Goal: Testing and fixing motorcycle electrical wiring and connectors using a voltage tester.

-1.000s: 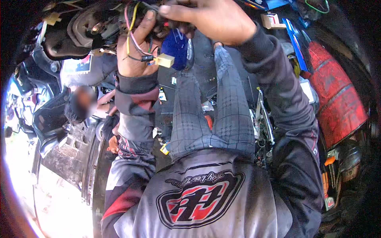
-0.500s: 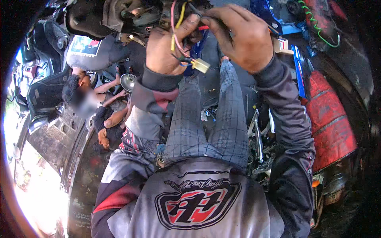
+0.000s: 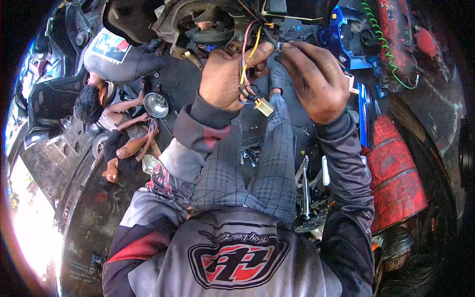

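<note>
My left hand (image 3: 228,74) is closed on a wiring harness, with its thumb pressed against a dark sleeved cable (image 3: 267,37). A pink wire (image 3: 245,43) and a yellow wire (image 3: 256,48) hang over that hand. They run down to a cream plastic connector (image 3: 264,107) dangling below the wrist. My right hand (image 3: 316,81) is closed too, its thumb and fingers pinched beside the left thumb at the cable's end. A small pale tip shows between the two hands; its details are too small to tell. Above them is the dark underside of a vehicle part (image 3: 213,22).
Two people sit at the left near a round metal bowl-shaped part (image 3: 156,105). Blue body panels (image 3: 346,39) and a coiled green hose (image 3: 383,34) are at the upper right. A dirty red case (image 3: 393,173) stands right of my arm. Metal parts (image 3: 304,193) lie beside my legs.
Both hands, with the wires, sit lower in view, the left one also further right. The right fingers have shifted to the cable's end. More of the vehicle part shows above.
</note>
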`<state>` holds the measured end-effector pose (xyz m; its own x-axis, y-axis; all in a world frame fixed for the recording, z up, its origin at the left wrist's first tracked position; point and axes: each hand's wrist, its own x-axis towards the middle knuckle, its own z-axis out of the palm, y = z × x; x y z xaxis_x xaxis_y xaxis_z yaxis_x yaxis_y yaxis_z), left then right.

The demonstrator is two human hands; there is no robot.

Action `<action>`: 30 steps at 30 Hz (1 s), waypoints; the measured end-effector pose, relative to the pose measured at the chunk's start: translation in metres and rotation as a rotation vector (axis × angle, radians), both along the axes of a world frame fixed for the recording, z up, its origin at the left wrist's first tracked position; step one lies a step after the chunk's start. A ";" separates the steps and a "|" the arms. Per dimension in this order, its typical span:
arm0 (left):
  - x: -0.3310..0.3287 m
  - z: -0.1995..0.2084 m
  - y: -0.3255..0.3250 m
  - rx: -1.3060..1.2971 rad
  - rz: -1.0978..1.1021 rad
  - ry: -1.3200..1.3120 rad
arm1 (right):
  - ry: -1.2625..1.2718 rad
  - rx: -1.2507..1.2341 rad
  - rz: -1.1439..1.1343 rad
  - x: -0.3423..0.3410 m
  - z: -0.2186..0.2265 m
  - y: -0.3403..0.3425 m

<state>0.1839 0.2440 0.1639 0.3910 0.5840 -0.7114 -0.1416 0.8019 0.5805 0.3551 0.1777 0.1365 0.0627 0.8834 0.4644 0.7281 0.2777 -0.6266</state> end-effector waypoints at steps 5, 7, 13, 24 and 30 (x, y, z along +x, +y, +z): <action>0.004 0.003 0.000 -0.102 0.079 -0.107 | -0.132 0.060 0.143 0.009 -0.004 0.010; 0.004 -0.006 -0.002 -0.116 0.121 -0.145 | -0.134 0.055 0.131 0.006 -0.005 0.008; 0.001 -0.007 -0.005 0.071 -0.004 0.044 | 2.222 -0.959 -0.032 -0.023 0.004 -0.009; -0.003 0.005 0.003 -0.142 0.033 -0.132 | 0.037 -0.098 0.070 0.009 0.004 -0.003; -0.003 -0.010 -0.005 -0.003 0.049 -0.088 | -0.053 -0.037 0.163 0.003 0.009 0.010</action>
